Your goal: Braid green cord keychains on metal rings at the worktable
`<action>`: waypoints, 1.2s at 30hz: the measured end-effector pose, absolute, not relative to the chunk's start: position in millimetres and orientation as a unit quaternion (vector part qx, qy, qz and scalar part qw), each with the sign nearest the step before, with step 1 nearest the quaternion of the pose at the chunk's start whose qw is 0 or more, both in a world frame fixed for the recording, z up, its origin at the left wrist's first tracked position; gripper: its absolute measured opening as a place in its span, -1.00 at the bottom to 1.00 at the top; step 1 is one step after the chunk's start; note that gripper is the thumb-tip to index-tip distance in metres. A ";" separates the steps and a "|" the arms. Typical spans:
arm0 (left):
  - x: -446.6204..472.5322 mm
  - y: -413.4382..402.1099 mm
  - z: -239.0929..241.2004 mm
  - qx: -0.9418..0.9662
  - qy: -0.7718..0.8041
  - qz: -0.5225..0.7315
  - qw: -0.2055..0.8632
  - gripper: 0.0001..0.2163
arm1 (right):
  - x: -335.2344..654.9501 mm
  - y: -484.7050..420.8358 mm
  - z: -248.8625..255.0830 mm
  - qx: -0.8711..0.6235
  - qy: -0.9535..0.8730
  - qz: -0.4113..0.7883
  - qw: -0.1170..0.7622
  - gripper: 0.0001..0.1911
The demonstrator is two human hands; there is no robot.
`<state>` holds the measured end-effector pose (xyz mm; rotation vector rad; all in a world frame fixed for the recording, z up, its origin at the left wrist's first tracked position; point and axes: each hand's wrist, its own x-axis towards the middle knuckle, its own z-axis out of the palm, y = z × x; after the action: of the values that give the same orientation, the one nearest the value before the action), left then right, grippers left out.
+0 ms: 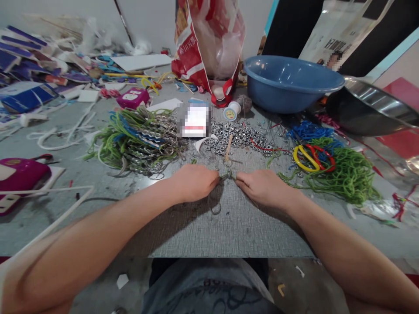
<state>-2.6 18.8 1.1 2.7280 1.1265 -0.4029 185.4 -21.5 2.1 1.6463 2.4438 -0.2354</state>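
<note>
We see left hand, right hand both pinching green cord at opposite ends, so cord sits taut; nuts near.

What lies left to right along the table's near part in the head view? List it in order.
Magenta box → pile of green cords and metal rings → left hand → short green cord pinched between both hands → right hand → loose green cord heap.

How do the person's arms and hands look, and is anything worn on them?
The left arm and right arm are bare, no sleeves in view. The left hand and right hand wear no gloves; no watch, bracelet or ring is visible.
</note>
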 end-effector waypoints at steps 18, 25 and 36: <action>-2.3 14.8 -2.2 0.899 0.419 -0.102 0.080 -0.69 | 178.8 -21.4 2.2 0.604 0.787 -0.102 0.079 -0.75; -2.7 17.7 1.9 0.910 0.384 -0.128 0.087 -0.72 | 182.5 -21.8 2.6 0.564 0.815 -0.109 0.083 -0.77; -4.4 22.1 4.6 0.917 0.346 -0.158 0.122 -0.76 | 185.9 -19.5 8.4 0.526 0.827 -0.182 0.079 -0.84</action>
<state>-4.4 22.1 4.6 2.6759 1.0094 -0.4617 185.9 -19.5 8.4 1.5744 2.4760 -0.5439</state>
